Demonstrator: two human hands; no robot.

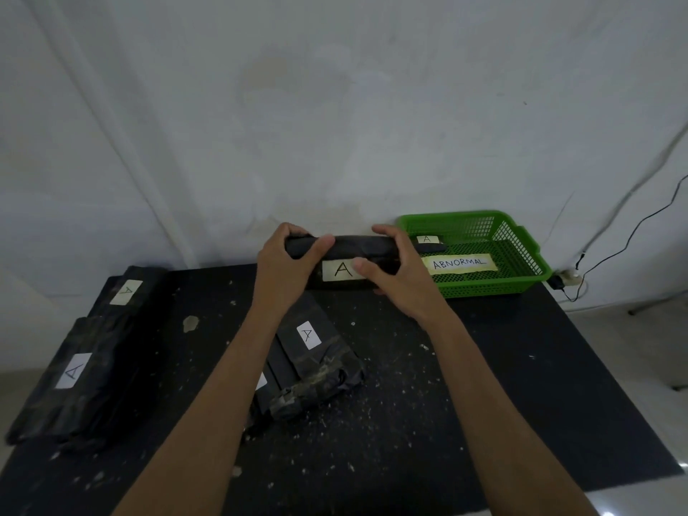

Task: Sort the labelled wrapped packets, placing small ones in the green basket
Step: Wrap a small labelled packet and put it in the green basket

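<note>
While both hands hold it up above the far edge of the black table, the long black packet shows its "A" label; the left hand grips one end, fingers curled over the top; the right hand clasps the other; just beside it sits the green basket, a small packet inside.

Light was dim and flat with a grey-green cast; shadows stayed soft, detail was slightly smeared, and wide-angle bending curved the edges.
</note>
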